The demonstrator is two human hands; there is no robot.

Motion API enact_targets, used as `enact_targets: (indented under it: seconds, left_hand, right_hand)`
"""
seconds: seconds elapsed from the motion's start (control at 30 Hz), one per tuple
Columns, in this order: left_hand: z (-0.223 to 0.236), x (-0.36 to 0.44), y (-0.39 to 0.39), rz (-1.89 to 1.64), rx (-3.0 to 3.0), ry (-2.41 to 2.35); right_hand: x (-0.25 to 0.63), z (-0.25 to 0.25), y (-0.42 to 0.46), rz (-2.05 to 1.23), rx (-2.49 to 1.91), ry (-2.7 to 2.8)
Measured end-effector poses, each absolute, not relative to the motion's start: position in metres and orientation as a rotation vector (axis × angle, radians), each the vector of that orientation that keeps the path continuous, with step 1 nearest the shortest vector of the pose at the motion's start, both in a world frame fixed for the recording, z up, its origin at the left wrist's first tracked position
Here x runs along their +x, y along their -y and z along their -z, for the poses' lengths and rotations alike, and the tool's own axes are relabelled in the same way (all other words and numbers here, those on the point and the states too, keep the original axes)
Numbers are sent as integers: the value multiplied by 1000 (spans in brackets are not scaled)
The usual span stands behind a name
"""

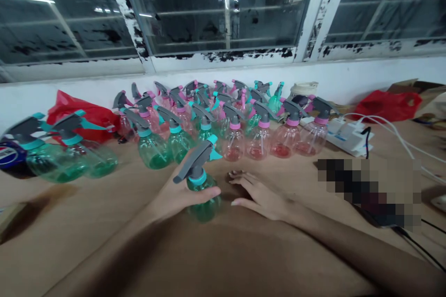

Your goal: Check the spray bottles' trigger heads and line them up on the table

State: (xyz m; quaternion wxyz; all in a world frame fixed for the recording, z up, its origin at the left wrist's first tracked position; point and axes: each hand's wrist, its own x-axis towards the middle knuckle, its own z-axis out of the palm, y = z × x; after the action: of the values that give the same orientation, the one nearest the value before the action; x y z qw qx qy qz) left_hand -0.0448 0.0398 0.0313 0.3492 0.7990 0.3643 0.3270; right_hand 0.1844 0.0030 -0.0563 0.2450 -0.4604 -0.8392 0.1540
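My left hand [181, 195] is wrapped round a green spray bottle [205, 209] with a teal collar and a grey trigger head, held upright near the middle of the table. The fingers behind the bottle are partly hidden. To its right, my right hand [258, 195] hovers over or rests on the tabletop, fingers stretched out and nothing in them. Just beyond both hands stands a front row of similar bottles, among them a green spray bottle [155, 155] and a pink spray bottle [234, 146].
Several more spray bottles crowd toward the wall, and two green bottles [101, 160] stand at left beside a dark blue bottle [12, 160]. Red bags [76, 116] lie behind. A white power strip [348, 137] with cables and a blurred-out dark object [369, 195] are at right.
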Motion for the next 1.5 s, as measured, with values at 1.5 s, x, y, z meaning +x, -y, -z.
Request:
enact_targets:
  seconds: [1.5]
  left_hand:
    - [-41,-18,-47,-954,2085,-863]
  right_hand:
    - [183,67,-4,-391,-1305,2368]
